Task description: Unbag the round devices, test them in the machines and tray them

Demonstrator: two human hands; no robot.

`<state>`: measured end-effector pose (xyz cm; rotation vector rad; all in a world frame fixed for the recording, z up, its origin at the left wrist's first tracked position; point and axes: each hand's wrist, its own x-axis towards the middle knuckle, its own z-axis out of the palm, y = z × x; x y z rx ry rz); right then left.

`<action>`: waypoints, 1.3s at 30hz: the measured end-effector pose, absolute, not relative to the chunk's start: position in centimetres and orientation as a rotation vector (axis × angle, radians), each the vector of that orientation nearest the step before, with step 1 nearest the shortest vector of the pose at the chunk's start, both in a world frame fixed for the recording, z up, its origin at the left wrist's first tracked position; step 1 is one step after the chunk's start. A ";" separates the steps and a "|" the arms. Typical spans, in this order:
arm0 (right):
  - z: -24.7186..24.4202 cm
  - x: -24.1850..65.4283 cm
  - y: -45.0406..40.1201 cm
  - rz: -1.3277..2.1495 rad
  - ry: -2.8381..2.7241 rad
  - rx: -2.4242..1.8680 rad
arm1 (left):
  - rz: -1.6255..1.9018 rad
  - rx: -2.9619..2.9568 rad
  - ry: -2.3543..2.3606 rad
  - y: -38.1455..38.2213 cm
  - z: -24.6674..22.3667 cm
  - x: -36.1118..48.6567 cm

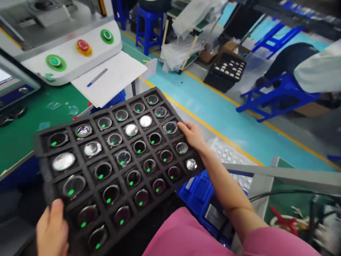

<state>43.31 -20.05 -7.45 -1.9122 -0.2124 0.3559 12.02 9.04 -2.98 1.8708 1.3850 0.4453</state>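
Note:
A black foam tray (97,155) is held tilted in front of me, its square compartments filled with round, watch-like pieces. Most of these round pieces (103,171) have dark glassy faces and a small green dot; a few, such as the silvery disc (64,161), shine bright. My left hand (53,229) is closed on the tray's near left edge, thumb on top. At the opposite edge my right hand (192,135) grips the tray, its other fingers hidden underneath.
To the left, a machine panel (71,49) with green and red buttons stands on a green bench (16,142). Paper (119,74) and a pen (97,77) lie there. Blue bins (197,192) sit below right. A seated person (319,67) is on a blue stool (285,89).

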 end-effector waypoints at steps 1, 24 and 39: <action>-7.4 44.8 -21.6 0.301 -0.167 -1.927 | 0.471 1.805 1.424 8.7 -3.4 14.7; -26.5 45.5 -30.4 -0.101 1.227 -1.834 | -0.287 2.366 0.325 0.5 -18.2 56.8; -38.0 32.8 -17.1 0.349 1.687 -1.135 | -0.627 2.673 -0.349 -11.1 -31.1 62.4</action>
